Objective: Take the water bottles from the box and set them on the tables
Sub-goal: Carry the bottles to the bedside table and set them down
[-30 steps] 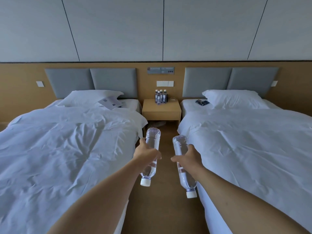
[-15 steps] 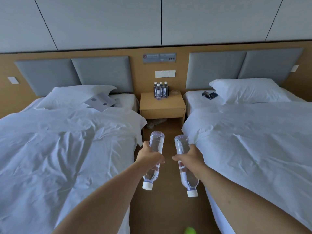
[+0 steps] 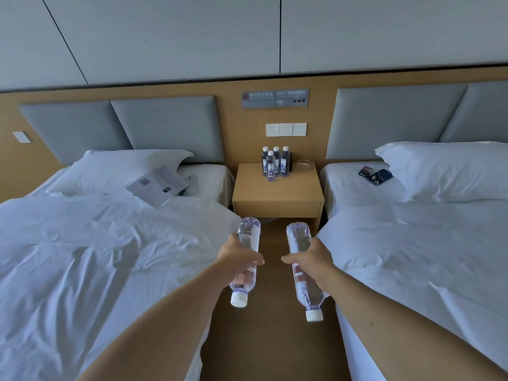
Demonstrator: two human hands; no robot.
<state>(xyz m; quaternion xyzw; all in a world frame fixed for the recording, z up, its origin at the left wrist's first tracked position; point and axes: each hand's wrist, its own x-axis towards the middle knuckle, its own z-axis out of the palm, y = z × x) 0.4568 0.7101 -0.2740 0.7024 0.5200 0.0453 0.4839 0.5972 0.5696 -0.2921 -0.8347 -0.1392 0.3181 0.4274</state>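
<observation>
Nearest me, both arms reach forward down the aisle between the two beds, and each hand is wrapped round a water bottle carried cap-down toward the person. The left hand (image 3: pixel 238 260) grips the left bottle (image 3: pixel 246 259) about its middle, fingers curled over the top, the white cap hanging at six o'clock below the fist; the right hand (image 3: pixel 310 261) clamps the right bottle (image 3: pixel 301 268) the same way, its cap lower still. Held upside down like that, each bottle has to be turned over before it can stand, and I judge that turn to be the risky part: a smooth, thin-walled bottle may slip through a mid-body grip and drop onto the floor (image 3: pixel 270 342). Further on at twelve o'clock sits the bedside table (image 3: pixel 297 188), between the left bed (image 3: pixel 82 257) at nine o'clock and the right bed (image 3: pixel 426 257) at three. Four bottles (image 3: pixel 275 164) already stand bunched at its back, touching or nearly so, with a glass dish (image 3: pixel 304 165) just beside them at their three o'clock. Two arms arriving together in that narrow gap could knock the cluster over, or clip the dish, if either bottle is set down too near the back. The box is not in view.
</observation>
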